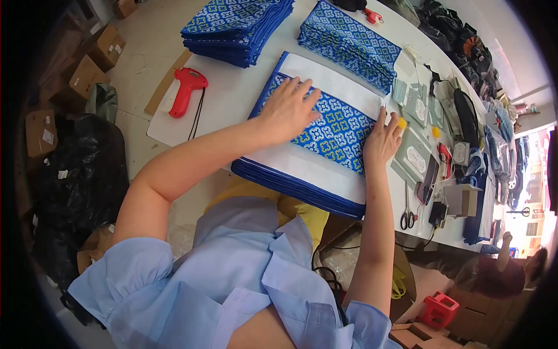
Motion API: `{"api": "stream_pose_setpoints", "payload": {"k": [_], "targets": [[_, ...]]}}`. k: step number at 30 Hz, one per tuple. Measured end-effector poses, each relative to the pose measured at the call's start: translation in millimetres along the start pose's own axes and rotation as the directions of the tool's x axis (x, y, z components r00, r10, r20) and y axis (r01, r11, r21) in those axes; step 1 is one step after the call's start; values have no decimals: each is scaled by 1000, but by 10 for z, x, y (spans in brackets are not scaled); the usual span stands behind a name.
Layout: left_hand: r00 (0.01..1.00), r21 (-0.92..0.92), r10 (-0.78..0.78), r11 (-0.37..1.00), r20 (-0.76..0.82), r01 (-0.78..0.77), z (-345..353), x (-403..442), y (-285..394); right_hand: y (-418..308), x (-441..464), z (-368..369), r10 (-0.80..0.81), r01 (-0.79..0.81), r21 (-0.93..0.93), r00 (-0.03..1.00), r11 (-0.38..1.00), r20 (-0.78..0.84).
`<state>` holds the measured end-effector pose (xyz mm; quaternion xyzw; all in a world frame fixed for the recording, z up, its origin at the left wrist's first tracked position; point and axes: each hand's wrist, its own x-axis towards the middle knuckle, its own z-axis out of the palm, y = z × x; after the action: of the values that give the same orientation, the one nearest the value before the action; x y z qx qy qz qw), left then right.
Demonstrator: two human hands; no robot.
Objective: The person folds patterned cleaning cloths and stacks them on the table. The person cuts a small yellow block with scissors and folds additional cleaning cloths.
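A stack of blue-edged cloth pieces (302, 189) lies at the table's front edge. On its white top piece is a blue patterned folded cloth band (337, 129). My left hand (288, 110) rests palm down on the band's left part, fingers spread. At the band's right end, my right hand (382, 139) lies with its fingers extended, near the stack's right edge. Neither hand holds anything that shows. Behind them lies a pile of folded patterned cloths (349, 46), and a second pile (235, 29) sits farther left.
A red glue gun (187, 92) lies at the left of the white table (165, 125). Grey-green cards (414, 157), black scissors (407, 218) and a small box (462, 199) are at the right. Cartons (81, 78) and black bags (81, 168) stand on the floor. Another person (500, 270) is at far right.
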<state>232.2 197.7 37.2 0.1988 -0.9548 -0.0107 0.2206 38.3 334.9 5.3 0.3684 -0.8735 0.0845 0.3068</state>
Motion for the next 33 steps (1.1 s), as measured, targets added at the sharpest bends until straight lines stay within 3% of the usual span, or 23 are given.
{"api": "stream_pose_setpoints", "payload": {"k": [1, 2, 5, 7, 10, 13, 15, 17, 20, 21, 24, 25, 28, 31, 33], "targets": [[996, 4, 70, 998, -58, -70, 65, -80, 49, 5, -7, 5, -41, 41, -21, 999, 999, 2], [982, -25, -5, 1000, 189, 10, 123, -171, 17, 24, 12, 9, -81, 81, -46, 997, 996, -3], [988, -27, -20, 999, 151, 24, 170, -268, 7, 57, -13, 102, -66, 64, -81, 998, 995, -22], [979, -43, -17, 999, 203, 26, 131, -263, 8, 51, -10, 57, 9, -5, -54, 997, 999, 83], [987, -14, -2, 1000, 163, 5, 187, -246, -24, 64, 37, -91, -114, 114, 3, 993, 993, -27], [990, -28, 18, 1000, 141, -15, 78, -214, 3, -131, -3, -369, -220, 221, -17, 974, 975, 45], [977, -44, 24, 999, 210, -15, -59, -222, 68, -369, -126, -562, -372, 322, 309, 921, 895, 117], [973, -27, 42, 999, 228, -37, -53, -246, 90, -590, -328, -686, -520, 417, 452, 845, 788, 126], [975, -15, 27, 1000, 220, -24, 20, -346, 67, -507, -544, -592, -572, 430, 514, 806, 743, 153], [977, -2, 12, 1000, 211, -12, 25, -354, 59, -426, -542, -593, -570, 425, 512, 805, 746, 163], [978, -17, 8, 1000, 207, -5, 49, -366, 41, 15, -519, -522, -361, 256, 296, 847, 920, 391], [979, -21, 18, 1000, 202, -14, 40, -355, 41, 129, -533, -489, -267, 201, 195, 868, 960, 419], [970, -32, 15, 999, 243, -8, -11, -341, 45, 239, -527, -542, -189, 145, 133, 881, 980, 433], [960, -94, 4, 995, 281, 24, -56, -286, 42, 65, -455, -658, -234, 162, 223, 908, 961, 349], [974, -120, 66, 992, 215, -41, -98, -285, 70, -71, -513, -758, -269, 201, 213, 892, 956, 363]]}}
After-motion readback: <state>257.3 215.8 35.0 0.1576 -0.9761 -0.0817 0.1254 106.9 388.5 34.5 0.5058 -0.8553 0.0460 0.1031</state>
